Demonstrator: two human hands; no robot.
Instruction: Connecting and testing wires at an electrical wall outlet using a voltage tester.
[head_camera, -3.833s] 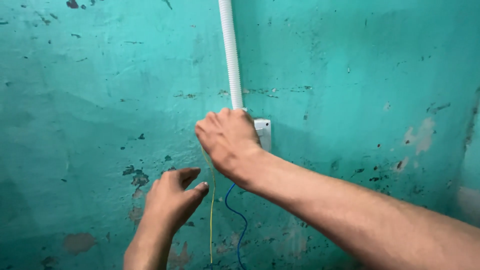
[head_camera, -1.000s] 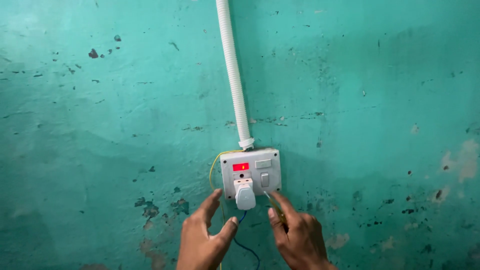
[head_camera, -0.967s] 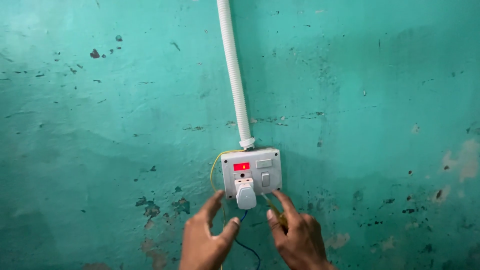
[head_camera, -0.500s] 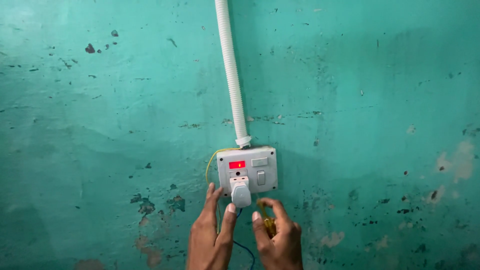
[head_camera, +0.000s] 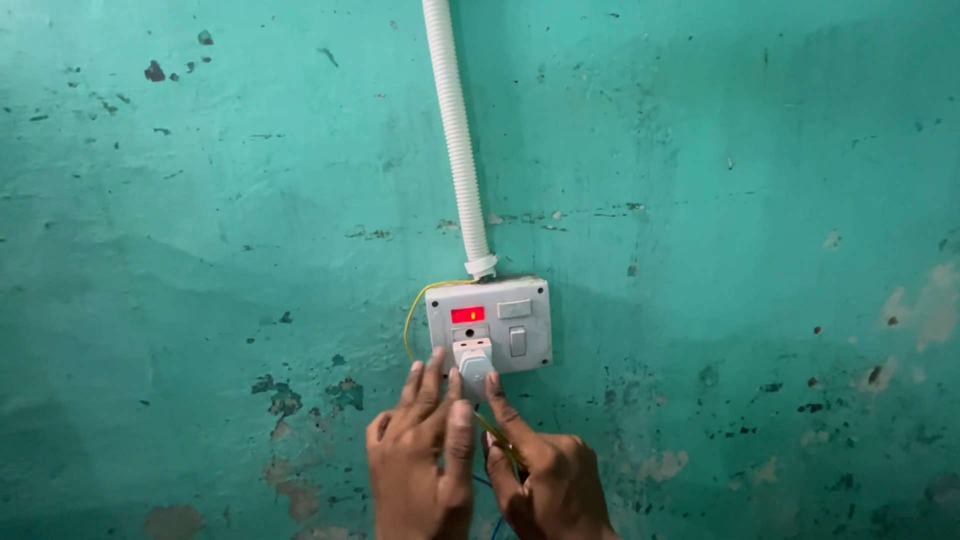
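Hands (head_camera: 480, 470) touch plug (head_camera: 474, 364); conduit (head_camera: 455, 140) above.

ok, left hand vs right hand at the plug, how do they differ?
The left hand lies flat, fingers straight up, tips on the switch box edge beside the white plug. The right hand is half curled, one finger stretched to the plug's underside, and seems to pinch a yellow wire; the left hand holds nothing. Both are bare and come from below.

Soft, even light falls on the flaking teal plaster wall (head_camera: 200, 250); dimmer toward the right; focus sharp, without glare.
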